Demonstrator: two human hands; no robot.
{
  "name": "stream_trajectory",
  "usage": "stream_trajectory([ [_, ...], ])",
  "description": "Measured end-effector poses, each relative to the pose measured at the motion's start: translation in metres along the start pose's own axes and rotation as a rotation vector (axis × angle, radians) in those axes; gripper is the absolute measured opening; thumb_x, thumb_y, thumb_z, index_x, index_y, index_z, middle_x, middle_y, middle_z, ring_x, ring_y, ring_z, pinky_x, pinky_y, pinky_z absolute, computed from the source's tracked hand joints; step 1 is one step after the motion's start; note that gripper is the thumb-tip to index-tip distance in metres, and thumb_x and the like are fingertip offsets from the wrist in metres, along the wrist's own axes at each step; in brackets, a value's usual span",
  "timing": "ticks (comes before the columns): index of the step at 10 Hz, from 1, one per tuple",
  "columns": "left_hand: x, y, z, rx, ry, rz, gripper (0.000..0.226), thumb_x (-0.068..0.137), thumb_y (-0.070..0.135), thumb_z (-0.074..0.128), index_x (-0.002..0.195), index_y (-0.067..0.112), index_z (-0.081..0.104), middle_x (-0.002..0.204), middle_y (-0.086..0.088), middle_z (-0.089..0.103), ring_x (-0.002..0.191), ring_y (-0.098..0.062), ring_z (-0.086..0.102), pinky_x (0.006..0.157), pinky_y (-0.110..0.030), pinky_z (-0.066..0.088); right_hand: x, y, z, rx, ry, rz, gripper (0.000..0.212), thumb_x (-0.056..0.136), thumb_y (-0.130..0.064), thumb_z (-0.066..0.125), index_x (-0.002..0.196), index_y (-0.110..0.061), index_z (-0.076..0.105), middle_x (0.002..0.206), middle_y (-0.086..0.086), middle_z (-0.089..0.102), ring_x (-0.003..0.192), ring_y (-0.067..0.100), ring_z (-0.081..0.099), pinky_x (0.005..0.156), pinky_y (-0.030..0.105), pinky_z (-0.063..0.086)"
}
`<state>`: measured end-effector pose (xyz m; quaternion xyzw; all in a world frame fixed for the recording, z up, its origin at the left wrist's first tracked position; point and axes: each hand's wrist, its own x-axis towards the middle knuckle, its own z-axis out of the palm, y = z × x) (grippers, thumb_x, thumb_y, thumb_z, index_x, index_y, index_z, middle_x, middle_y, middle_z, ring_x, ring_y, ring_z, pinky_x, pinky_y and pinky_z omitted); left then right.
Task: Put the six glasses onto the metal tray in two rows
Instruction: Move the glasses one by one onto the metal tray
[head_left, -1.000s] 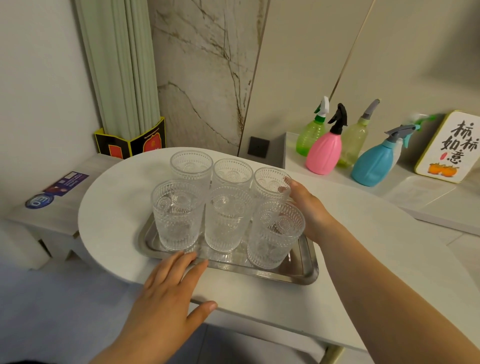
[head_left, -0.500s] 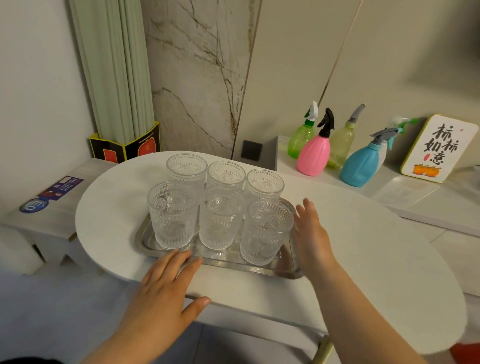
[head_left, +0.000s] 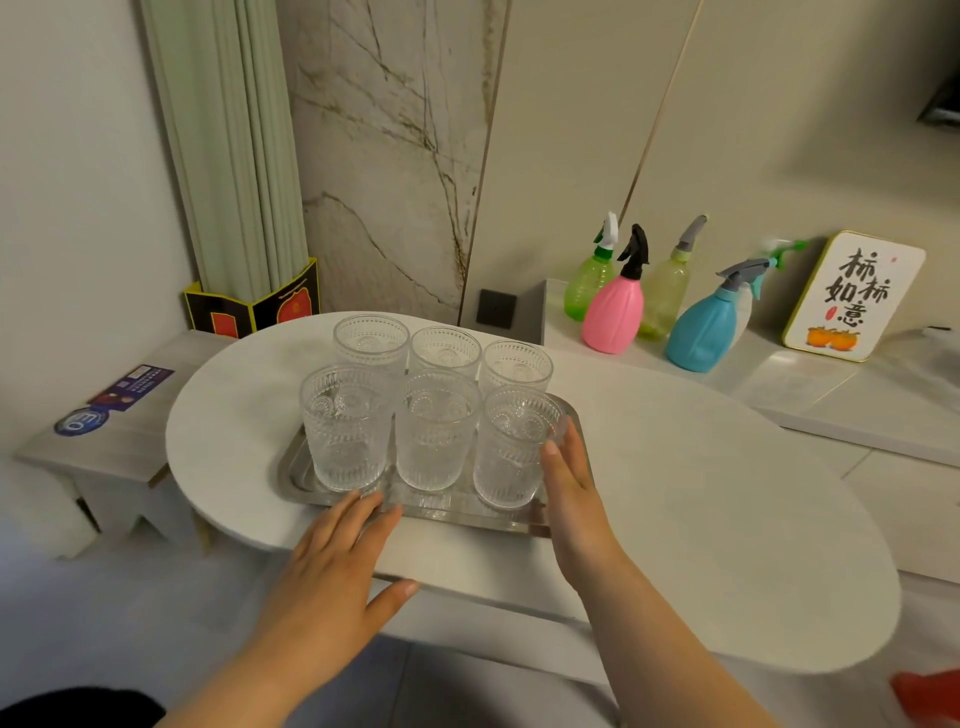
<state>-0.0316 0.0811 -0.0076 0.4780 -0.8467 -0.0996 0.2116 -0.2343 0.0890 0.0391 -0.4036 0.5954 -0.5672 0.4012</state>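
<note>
**Six glasses on the tray, both hands open at its edges**

At the far left a low bench carries a blue leaflet and a round sticker, their print too small to read. Behind it a pale green pleated curtain hangs down into a black and yellow box, which hides its lower end.

The left hand lies flat, palm down, fingers spread and holding nothing; its fingertips reach the near rim of the metal tray, and the thumb sticks out to the side over the table's near edge. The forearm runs out of the bottom of the view.

The tray is shiny, rectangular with rounded corners, and sits on a white oval table. On it stand six glasses in two rows of three, all upright, clear, with ribbed and beaded patterns. The front row partly covers the back row, so the back glasses show only their upper parts.

The right hand stands on edge, open, fingers straight and together, the fingertips against the front right glass; it covers the tray's right rim.

Further right, on a ledge, stand spray bottles: green, pink, yellowish and blue, the blue one hiding most of a white one behind. A sign with brush characters leans against the wall. A red thing is cut off at the lower right corner
</note>
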Motion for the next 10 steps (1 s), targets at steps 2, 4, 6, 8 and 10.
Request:
stream_trajectory([
  [2, 0.000, -0.002, 0.004, -0.059, 0.007, 0.021, 0.066, 0.084, 0.039, 0.064, 0.139, 0.015, 0.035, 0.151, -0.005, 0.023, 0.140, -0.021, 0.010, 0.110, -0.030, 0.010, 0.010, 0.003, -0.005, 0.073, -0.051, -0.031, 0.043, 0.095, -0.022, 0.031, 0.137, -0.027, 0.029, 0.145, -0.007, 0.036, 0.130, 0.009, 0.035, 0.110, 0.028, 0.026],
  [4, -0.001, -0.002, 0.001, -0.046, -0.011, 0.024, 0.065, 0.087, 0.047, 0.054, 0.140, 0.017, 0.032, 0.152, -0.004, 0.020, 0.140, -0.020, 0.009, 0.111, -0.030, 0.010, 0.009, 0.006, -0.011, 0.028, -0.013, -0.006, 0.044, 0.094, -0.029, 0.031, 0.138, -0.029, 0.026, 0.149, -0.008, 0.029, 0.133, 0.008, 0.028, 0.107, 0.027, 0.022],
  [6, -0.003, -0.002, -0.009, -0.028, 0.014, -0.047, 0.071, 0.080, 0.056, 0.046, 0.136, 0.013, 0.039, 0.149, -0.010, 0.027, 0.138, -0.026, 0.018, 0.110, -0.039, 0.018, -0.025, 0.015, -0.030, -0.550, 0.122, -0.170, 0.051, 0.088, -0.009, 0.047, 0.136, -0.012, 0.029, 0.146, 0.009, 0.034, 0.133, 0.021, 0.032, 0.112, 0.034, 0.024],
  [8, -0.016, 0.003, -0.016, 0.138, -0.065, -0.059, 0.066, 0.068, 0.047, 0.037, 0.099, -0.002, 0.069, 0.109, -0.025, 0.065, 0.102, -0.042, 0.060, 0.101, -0.031, 0.024, -0.081, 0.042, -0.031, -1.154, 0.118, -0.391, 0.062, 0.091, -0.045, 0.015, 0.117, -0.005, 0.055, 0.122, 0.016, 0.061, 0.119, 0.024, 0.037, 0.102, 0.022, 0.018],
  [10, -0.035, 0.014, -0.013, 0.215, -0.175, -0.010, 0.085, 0.092, 0.059, 0.006, 0.104, 0.002, 0.068, 0.112, -0.018, 0.067, 0.115, -0.033, 0.046, 0.106, -0.018, -0.004, -0.096, 0.061, -0.016, -1.467, 0.076, -0.443, 0.066, 0.044, -0.054, 0.076, 0.099, -0.017, 0.070, 0.107, 0.004, 0.071, 0.108, 0.025, 0.058, 0.103, 0.030, 0.010],
])
